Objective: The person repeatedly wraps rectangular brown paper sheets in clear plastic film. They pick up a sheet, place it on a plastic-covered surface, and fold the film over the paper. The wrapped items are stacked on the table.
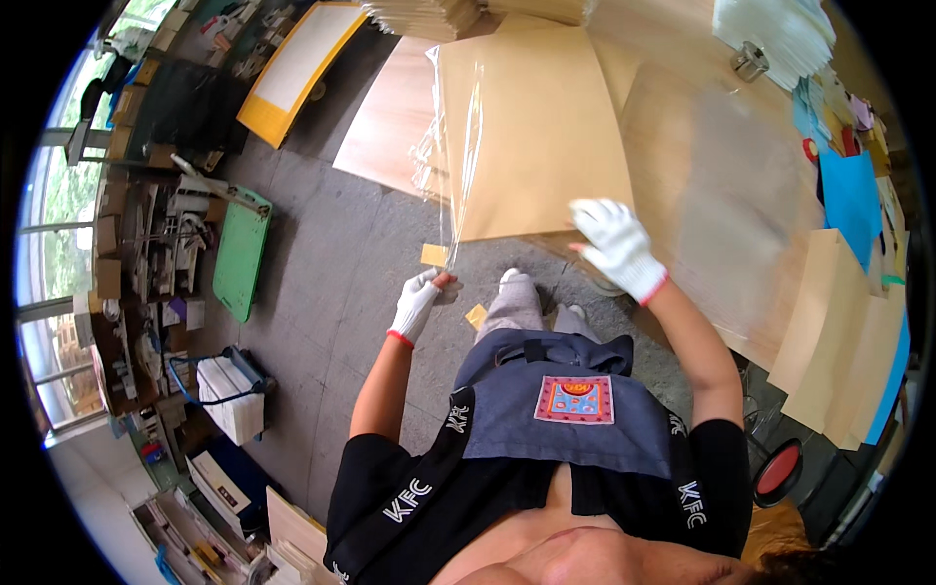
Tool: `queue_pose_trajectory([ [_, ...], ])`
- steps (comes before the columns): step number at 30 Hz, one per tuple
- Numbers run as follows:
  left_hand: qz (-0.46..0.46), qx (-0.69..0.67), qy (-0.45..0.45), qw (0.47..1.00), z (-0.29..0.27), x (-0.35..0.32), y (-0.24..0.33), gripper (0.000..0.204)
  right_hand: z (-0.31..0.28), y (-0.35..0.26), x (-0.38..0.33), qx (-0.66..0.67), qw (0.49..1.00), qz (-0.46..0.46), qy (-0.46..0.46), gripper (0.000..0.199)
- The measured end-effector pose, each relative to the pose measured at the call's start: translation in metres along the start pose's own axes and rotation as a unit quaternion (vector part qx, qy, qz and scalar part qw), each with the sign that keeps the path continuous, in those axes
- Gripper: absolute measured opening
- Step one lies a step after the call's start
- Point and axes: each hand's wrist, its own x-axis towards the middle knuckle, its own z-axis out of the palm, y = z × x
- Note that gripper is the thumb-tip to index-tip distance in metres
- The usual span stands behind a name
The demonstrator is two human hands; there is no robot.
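A large brown sheet of board or kraft paper (536,127) lies on the wooden table, its near edge level with the tabletop's front. Clear plastic film (466,175) runs in shiny folds along its left side and down toward me. My left hand (417,304), in a white glove with bare fingertips, pinches the film's lower end off the table edge. Over the sheet's near right corner is my right hand (619,249), gloved likewise, fingers stretched out and thumb apart. Whether it touches the sheet I cannot tell.
Stacked brown sheets (419,15) stand at the table's far side. A metal cup (750,61) and clear plastic bags (780,39) are at the far right. Brown boards (824,341) lean at right. On the left are a yellow-edged panel (297,68), green board (241,252) and white box (231,398).
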Motion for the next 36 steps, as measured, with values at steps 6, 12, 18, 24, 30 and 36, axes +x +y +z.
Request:
queue_pose_trajectory([
  [6,0.025,0.054,-0.038,0.997,0.001,0.006,0.005,0.028,0.033,-0.005,0.051,-0.115,0.990,0.002,-0.087,0.045],
  [12,-0.008,0.038,-0.100,0.994,-0.006,0.017,-0.001,0.028,0.067,-0.082,0.034,-0.020,0.999,-0.016,-0.023,0.011],
  [18,0.023,-0.027,-0.133,0.991,-0.003,0.026,-0.006,0.022,0.118,-0.130,0.034,0.034,0.999,-0.020,0.003,0.016],
  [24,0.020,-0.017,-0.136,0.990,0.005,0.046,-0.013,0.018,0.119,-0.140,0.044,-0.022,0.998,0.011,-0.058,0.019],
  [30,0.044,0.067,-0.117,0.990,-0.007,0.041,-0.019,0.026,-0.073,-0.042,-0.104,0.528,0.762,0.334,0.171,0.015],
  [36,0.218,0.201,-0.038,0.954,-0.035,0.062,-0.026,0.019,-0.148,0.041,-0.438,0.409,0.444,0.448,0.660,0.027],
])
